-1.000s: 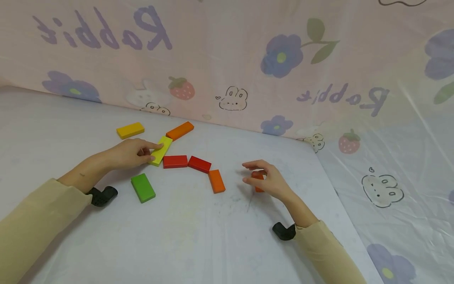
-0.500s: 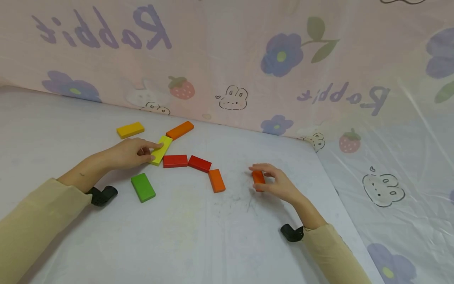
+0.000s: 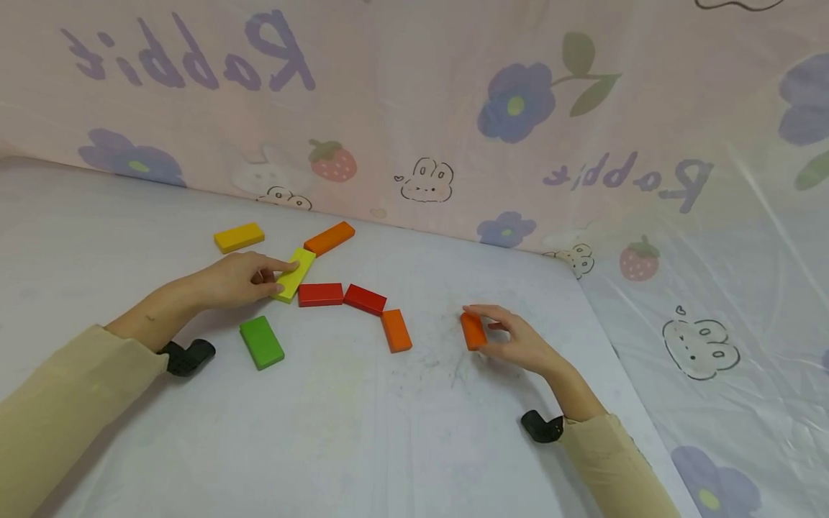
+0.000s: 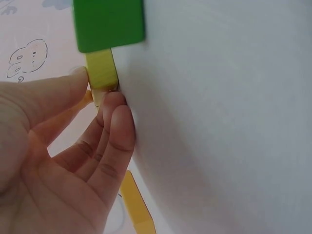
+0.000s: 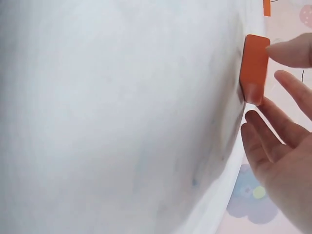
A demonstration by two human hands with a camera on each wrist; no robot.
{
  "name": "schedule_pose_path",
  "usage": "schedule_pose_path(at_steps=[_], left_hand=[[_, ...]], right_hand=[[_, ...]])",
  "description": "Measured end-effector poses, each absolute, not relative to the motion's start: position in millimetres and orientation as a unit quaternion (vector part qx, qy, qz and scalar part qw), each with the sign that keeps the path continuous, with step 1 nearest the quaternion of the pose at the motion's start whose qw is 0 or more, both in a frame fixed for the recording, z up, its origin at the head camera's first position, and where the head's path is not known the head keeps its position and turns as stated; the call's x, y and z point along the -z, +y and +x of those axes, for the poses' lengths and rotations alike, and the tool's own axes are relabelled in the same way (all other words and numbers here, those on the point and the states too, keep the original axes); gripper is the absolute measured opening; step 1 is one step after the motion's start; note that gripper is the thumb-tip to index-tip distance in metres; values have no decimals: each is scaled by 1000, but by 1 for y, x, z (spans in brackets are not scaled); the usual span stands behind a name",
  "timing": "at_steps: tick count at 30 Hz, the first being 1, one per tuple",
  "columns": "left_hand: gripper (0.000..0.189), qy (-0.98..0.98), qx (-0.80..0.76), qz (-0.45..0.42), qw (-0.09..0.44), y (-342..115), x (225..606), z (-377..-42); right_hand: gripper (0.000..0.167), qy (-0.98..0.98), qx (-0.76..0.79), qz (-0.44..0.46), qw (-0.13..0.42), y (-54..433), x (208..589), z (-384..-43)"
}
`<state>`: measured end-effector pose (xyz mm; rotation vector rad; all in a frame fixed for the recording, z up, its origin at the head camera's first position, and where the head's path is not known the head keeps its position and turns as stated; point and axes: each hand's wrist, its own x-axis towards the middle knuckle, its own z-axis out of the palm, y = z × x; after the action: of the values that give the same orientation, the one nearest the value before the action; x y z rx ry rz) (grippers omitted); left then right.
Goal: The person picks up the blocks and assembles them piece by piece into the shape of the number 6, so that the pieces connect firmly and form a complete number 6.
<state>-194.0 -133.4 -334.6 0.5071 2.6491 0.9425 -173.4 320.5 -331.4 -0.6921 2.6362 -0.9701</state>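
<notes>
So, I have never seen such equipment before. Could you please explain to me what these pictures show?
No robot is working here: these are a person's bare left hand and right hand. The wide picture comes from a camera worn on the head, looking forward and down. The two close pictures come from cameras worn on the wrists, one for each hand, so the scene looks turned there.

On the white surface lie a green block, a darker yellow block, a far orange block, a left red block, a right red block and a middle orange block.

The left hand holds a light yellow block with thumb and fingers. The right hand holds the rightmost orange block by its ends.
</notes>
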Motion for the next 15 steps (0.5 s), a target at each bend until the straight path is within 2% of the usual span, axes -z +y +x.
schedule_pose_path(at_steps=[15], left_hand=[[48,914,-335,184,138,-133,332,-193]], right_hand=[[64,926,309,-189,108,315,332,-170]])
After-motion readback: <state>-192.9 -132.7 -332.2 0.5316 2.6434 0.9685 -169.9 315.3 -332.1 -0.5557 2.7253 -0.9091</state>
